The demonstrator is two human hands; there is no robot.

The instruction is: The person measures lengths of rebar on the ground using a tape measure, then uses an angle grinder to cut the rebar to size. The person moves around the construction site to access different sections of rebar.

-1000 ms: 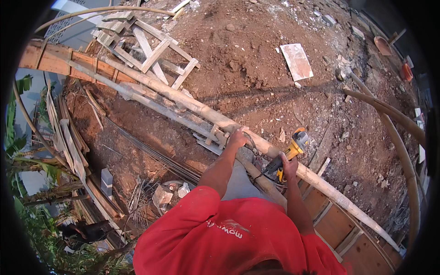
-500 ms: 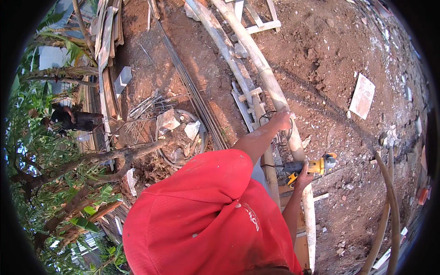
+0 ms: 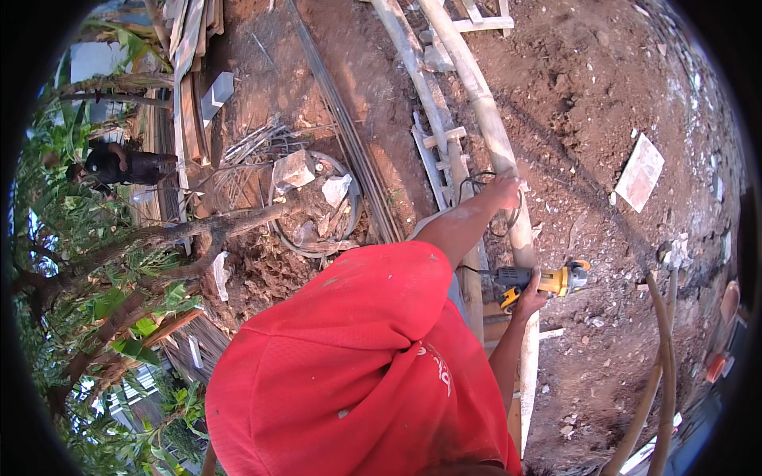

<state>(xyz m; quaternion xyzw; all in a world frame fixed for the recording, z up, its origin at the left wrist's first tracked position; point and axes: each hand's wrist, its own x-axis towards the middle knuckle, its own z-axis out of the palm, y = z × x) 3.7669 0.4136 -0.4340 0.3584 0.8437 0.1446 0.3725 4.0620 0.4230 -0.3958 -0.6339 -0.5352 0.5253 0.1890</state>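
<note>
My right hand point(image 3: 530, 298) is wrapped round the body of a yellow and black angle grinder point(image 3: 562, 279). The grinder lies across a long pale bamboo pole point(image 3: 486, 107), its head pointing right, and a dark lead runs from its left end. Farther up the same pole is my left hand point(image 3: 505, 193), closed, with loops of thin black cord point(image 3: 474, 184) showing on both sides of it. How firmly those fingers touch the pole is hidden. A second, greyish pole point(image 3: 413, 67) runs alongside on the left, with short wooden crosspieces point(image 3: 444, 137) by it.
Rough reddish soil with rubble surrounds me. A pale slab point(image 3: 640, 173) lies to the right, crossed poles point(image 3: 663, 365) at lower right. On the left are long thin rods point(image 3: 337, 107), a stone block point(image 3: 294, 169), a tree branch point(image 3: 167, 234) and another person point(image 3: 119, 164).
The whole view has shifted slightly, with the poles and slab now farther right. Both hands keep their holds, and the grinder stays across the pole.
</note>
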